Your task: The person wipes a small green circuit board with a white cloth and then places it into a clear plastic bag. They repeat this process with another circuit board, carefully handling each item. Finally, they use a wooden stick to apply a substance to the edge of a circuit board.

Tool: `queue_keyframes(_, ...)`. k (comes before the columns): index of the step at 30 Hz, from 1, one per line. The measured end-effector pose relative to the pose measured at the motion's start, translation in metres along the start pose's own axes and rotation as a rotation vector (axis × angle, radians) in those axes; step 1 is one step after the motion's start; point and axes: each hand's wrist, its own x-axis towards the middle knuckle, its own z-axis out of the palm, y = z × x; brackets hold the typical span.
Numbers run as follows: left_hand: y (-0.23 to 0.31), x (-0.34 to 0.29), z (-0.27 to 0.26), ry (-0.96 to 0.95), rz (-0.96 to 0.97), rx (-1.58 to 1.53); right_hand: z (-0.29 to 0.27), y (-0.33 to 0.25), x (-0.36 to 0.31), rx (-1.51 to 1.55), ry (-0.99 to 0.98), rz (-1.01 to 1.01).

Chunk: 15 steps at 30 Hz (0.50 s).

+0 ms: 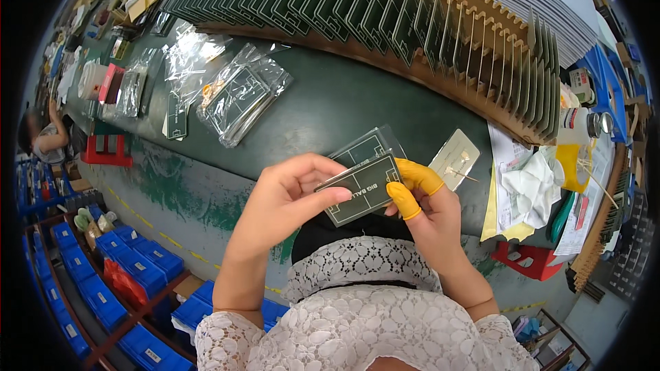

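Between my two hands is a dark green rectangular plate with white line markings, tilted over the table's near edge. My left hand grips its left end, thumb on top. At the right end, my right hand pinches it with fingers in yellow finger cots. Just behind it, a similar plate lies on the table, partly hidden by the held one. Beside my right hand rests a pale card with a thin stick across it.
Many green plates stand in a slotted brown rack along the back. Plates in clear bags lie left on the green table. At right are crumpled white cloth, a bottle and papers. Another person sits far left.
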Motion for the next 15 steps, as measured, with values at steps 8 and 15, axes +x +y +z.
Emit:
queue_keyframes(8, -0.017, -0.010, -0.022, 0.056, -0.040, -0.134, 0.006, -0.012, 0.002, 0.145, -0.018, 0.090)
queue_keyframes(15, -0.003, -0.007, -0.015, 0.227, 0.054, -0.033, -0.006, -0.010, -0.001, 0.106, 0.065, 0.086)
